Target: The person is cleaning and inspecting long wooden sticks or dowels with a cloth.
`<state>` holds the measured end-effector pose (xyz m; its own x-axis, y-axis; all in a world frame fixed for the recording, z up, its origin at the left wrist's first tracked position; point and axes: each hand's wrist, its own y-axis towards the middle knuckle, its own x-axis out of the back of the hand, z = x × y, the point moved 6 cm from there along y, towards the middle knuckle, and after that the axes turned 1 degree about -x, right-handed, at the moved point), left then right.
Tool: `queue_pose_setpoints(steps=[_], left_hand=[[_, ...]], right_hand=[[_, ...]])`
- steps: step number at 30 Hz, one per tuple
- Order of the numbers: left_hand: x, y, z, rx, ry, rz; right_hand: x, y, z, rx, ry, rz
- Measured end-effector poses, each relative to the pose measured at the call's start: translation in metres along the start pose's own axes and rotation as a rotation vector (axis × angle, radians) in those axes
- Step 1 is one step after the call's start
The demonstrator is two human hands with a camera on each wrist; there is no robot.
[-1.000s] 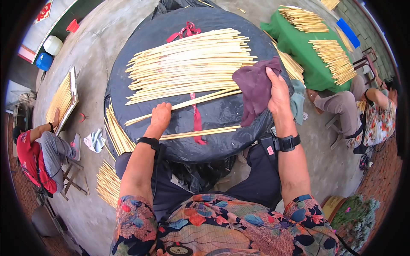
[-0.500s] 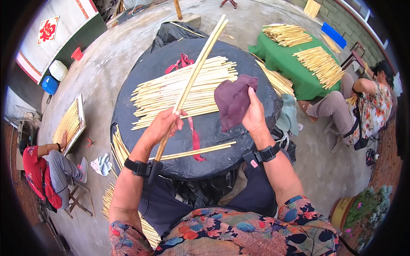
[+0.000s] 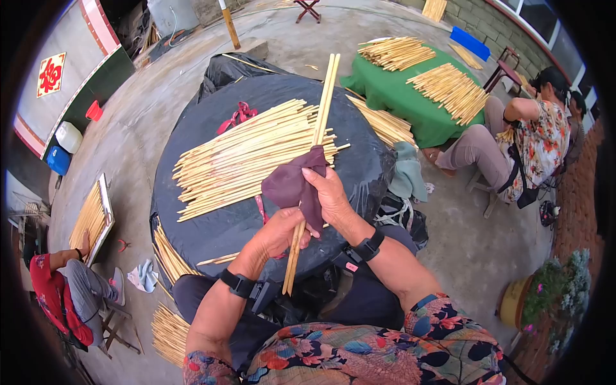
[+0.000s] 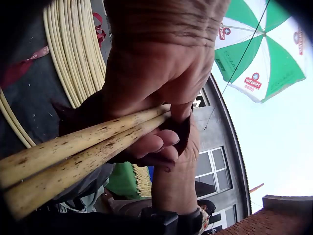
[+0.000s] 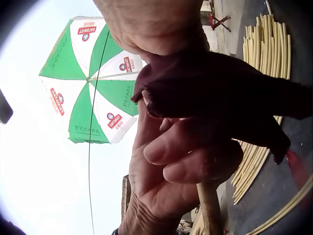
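Note:
Two long, pale yellow canes (image 3: 326, 96) with brown specks slant up from over the lap across the round table. My left hand (image 3: 277, 232) grips the pair near their lower part, fingers curled round them in the left wrist view. Just above it, my right hand (image 3: 332, 197) holds a dark purple cloth (image 3: 282, 185) folded about the same canes, thumb on top. The cloth hides the canes at that spot and hangs down beside the right fingers. Behind lies a broad row of similar canes (image 3: 237, 163) on the black plastic-covered table (image 3: 173, 237).
A red ribbon (image 3: 239, 117) lies by the row, and a few canes (image 3: 218, 259) rest near the table's front edge. More bundles lie on a green-covered table (image 3: 385, 83), by a seated person. Another person sits left beside a tilted board (image 3: 106, 199). A grey-green cloth (image 3: 407, 170) hangs at right.
The left hand picked up two canes from the table, raised them and swung them to the middle. The right hand moved left and brought the purple cloth round them.

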<state>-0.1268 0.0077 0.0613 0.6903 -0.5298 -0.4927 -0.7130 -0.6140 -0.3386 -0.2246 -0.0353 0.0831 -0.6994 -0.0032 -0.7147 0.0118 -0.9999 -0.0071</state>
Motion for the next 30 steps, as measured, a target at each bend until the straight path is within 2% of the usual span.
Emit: queue_pose_setpoints(steps=[5, 7, 12, 14, 15, 18, 21, 23, 27, 29, 30], left_hand=[[-0.003, -0.013, 0.016, 0.002, 0.049, -0.074], [-0.009, -0.017, 0.028, 0.055, -0.099, -0.174], [-0.021, -0.019, 0.017, 0.034, 0.073, -0.239], [-0.025, -0.030, 0.013, 0.091, 0.341, -0.259], [-0.026, -0.037, 0.016, 0.094, 0.342, -0.245], [-0.022, -0.062, 0.030, 0.146, 0.333, -0.203], [-0.013, -0.093, 0.030, 0.175, 0.451, -0.192], [-0.007, -0.111, 0.024, 0.217, 0.584, -0.269], [-0.001, -0.136, 0.018, 0.210, 0.664, -0.262], [0.006, -0.152, 0.012, 0.222, 0.740, -0.240], [0.012, -0.164, 0.011, 0.282, 0.707, -0.285]], right_hand=[[0.017, 0.009, 0.005, 0.078, 0.073, -0.153], [0.026, 0.012, -0.004, 0.063, 0.052, -0.222], [0.045, 0.020, 0.006, 0.101, 0.006, -0.254], [0.063, 0.028, 0.028, 0.215, 0.112, -0.342], [0.084, 0.038, 0.034, 0.206, 0.144, -0.373], [0.099, 0.040, 0.057, 0.307, 0.112, -0.455], [0.128, 0.043, 0.063, 0.340, 0.106, -0.555], [0.137, 0.041, 0.075, 0.376, 0.148, -0.596], [0.155, 0.041, 0.089, 0.411, 0.177, -0.626], [0.171, 0.034, 0.108, 0.537, 0.224, -0.682], [0.170, 0.024, 0.122, 0.551, 0.238, -0.734]])
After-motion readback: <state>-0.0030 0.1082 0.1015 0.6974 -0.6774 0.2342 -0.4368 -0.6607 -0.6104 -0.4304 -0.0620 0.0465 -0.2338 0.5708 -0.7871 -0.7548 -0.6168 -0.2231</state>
